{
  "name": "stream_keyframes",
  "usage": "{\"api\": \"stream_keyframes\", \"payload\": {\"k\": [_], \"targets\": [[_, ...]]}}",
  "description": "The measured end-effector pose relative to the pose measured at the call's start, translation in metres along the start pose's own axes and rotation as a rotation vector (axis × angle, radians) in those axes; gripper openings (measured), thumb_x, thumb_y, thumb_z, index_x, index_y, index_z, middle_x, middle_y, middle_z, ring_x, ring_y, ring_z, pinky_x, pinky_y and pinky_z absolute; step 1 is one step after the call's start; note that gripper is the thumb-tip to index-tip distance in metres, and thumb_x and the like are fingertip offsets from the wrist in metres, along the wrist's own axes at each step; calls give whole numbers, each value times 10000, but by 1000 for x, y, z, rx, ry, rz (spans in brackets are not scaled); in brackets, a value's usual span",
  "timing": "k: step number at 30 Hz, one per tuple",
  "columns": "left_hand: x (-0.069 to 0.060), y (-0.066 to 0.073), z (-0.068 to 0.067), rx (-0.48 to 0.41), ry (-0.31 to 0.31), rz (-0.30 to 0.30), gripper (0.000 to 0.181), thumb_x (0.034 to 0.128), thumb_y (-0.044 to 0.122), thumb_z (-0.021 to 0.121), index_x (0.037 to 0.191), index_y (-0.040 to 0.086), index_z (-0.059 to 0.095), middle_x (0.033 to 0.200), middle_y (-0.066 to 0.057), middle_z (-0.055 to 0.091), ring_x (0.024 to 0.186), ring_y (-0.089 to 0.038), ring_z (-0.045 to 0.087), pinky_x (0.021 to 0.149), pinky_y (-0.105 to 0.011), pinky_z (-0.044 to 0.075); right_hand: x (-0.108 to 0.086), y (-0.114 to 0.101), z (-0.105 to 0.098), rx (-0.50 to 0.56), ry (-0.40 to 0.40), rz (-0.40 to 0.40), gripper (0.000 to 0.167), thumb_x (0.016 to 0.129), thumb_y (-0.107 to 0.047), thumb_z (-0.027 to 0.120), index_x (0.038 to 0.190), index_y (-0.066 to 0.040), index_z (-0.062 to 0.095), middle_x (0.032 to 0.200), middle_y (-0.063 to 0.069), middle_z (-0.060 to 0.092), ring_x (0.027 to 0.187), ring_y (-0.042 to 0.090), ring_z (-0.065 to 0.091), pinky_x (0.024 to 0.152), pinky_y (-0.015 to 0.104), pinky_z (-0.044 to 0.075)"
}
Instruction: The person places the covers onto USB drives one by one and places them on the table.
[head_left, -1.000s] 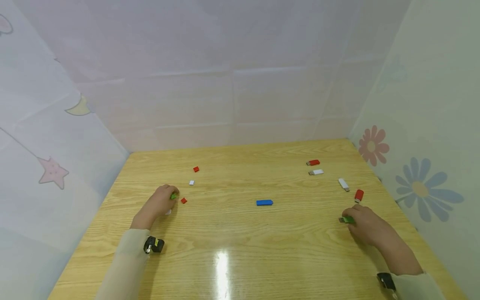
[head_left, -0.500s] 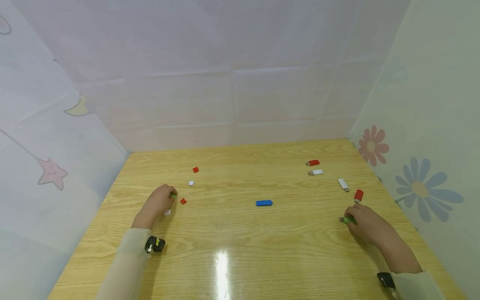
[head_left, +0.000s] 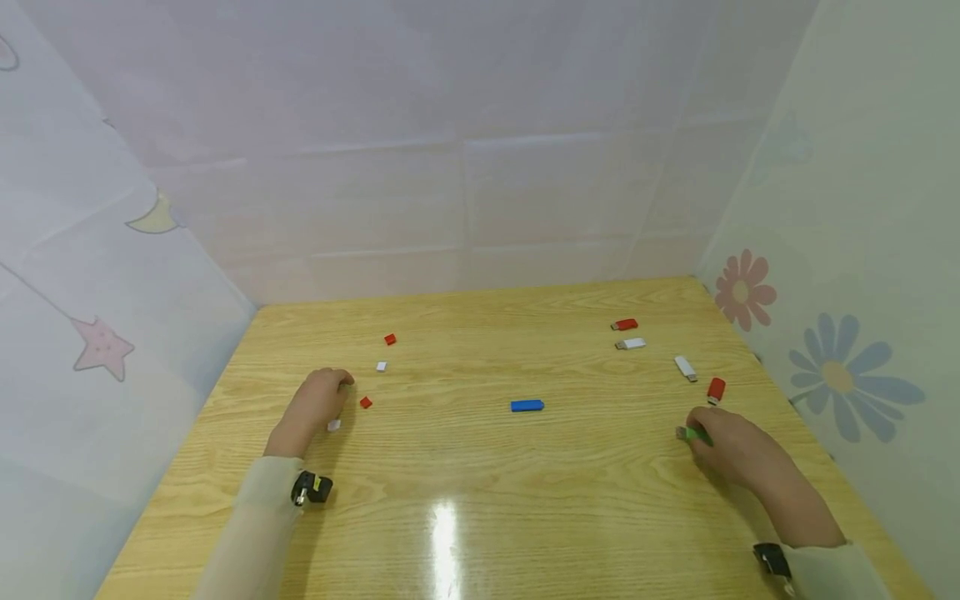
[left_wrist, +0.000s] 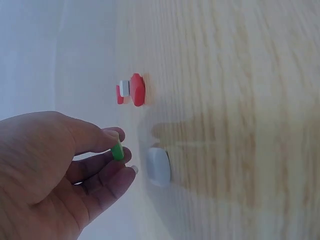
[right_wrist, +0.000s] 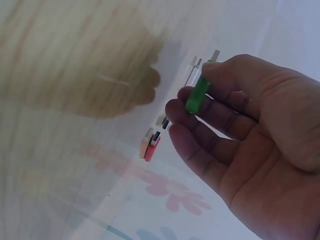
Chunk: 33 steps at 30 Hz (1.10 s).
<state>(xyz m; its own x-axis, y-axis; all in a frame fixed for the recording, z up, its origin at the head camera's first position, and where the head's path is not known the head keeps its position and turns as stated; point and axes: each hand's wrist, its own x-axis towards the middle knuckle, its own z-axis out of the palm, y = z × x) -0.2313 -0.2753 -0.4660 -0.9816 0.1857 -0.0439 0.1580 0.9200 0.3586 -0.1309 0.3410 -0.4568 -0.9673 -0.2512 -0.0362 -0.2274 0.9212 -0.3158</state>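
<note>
Over the table point(head_left: 525, 475), left fingers point(left_wrist: 117, 182) pinch a green cap point(left_wrist: 118, 152), right fingers point(right_wrist: 192, 142) a green stick point(right_wrist: 198, 96), both partly hidden.

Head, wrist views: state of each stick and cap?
Green stick: uncapped, pinched in right hand.
Green cap: off, pinched in left hand.
Blue stick: looks capped.
Far red stick: uncapped.
Near red stick: uncapped.
Far white stick: uncapped.
Near white stick: uncapped.
Far red cap: loose.
Near red cap: loose.
Far white cap: loose.
Near white cap: loose.

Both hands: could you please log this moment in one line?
left hand: pinches small green plastic cap; right hand: pinches green USB stick; oblong blue stick: on wooden table
</note>
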Motion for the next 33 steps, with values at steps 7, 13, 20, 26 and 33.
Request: {"api": "stream_keyframes", "payload": {"k": [7, 13, 20, 26, 33], "targets": [[-2, 15, -2, -19, 6, 19, 269, 1041, 95, 565, 1234, -75, 643, 1157, -235, 636, 1061, -390, 624, 915, -505, 535, 3, -8, -2, -18, 62, -51, 151, 880, -92, 741, 997, -45, 658, 896, 11, 632, 768, 160, 517, 681, 385, 483], [-3, 32, 1, -65, 25, 44, 256, 1014, 107, 624, 1220, -40, 662, 1130, -190, 620, 962, -300, 619, 822, -438, 546, 9, -15, -2, 11, 87, -80, 153, 886, -94, 737, 1019, -43, 680, 918, 13, 643, 782, 152, 516, 684, 362, 481], [-1, 55, 13, -105, 38, 123, 191, 969, 77, 683, 1140, -2, 713, 1079, -156, 656, 894, -251, 632, 769, -392, 561, 19, -30, -2, 50, 118, -135, 122, 879, -56, 740, 995, -60, 701, 897, -12, 655, 756, 131, 519, 662, 324, 485], [2, 79, 22, -134, 40, 171, 208, 974, 104, 684, 1155, 7, 723, 1077, -116, 670, 911, -241, 651, 783, -375, 568, 23, -43, -1, 85, 123, -129, 142, 898, -65, 731, 1038, -61, 705, 974, 24, 687, 798, 135, 549, 677, 325, 513], [2, 100, 30, -178, 18, 196, 201, 973, 102, 686, 1150, 15, 728, 1112, -110, 667, 927, -223, 651, 782, -349, 571, 27, -52, 0, 63, 112, -123, 160, 920, -106, 718, 1075, -71, 700, 1032, 37, 681, 825, 136, 567, 713, 352, 533]]}}
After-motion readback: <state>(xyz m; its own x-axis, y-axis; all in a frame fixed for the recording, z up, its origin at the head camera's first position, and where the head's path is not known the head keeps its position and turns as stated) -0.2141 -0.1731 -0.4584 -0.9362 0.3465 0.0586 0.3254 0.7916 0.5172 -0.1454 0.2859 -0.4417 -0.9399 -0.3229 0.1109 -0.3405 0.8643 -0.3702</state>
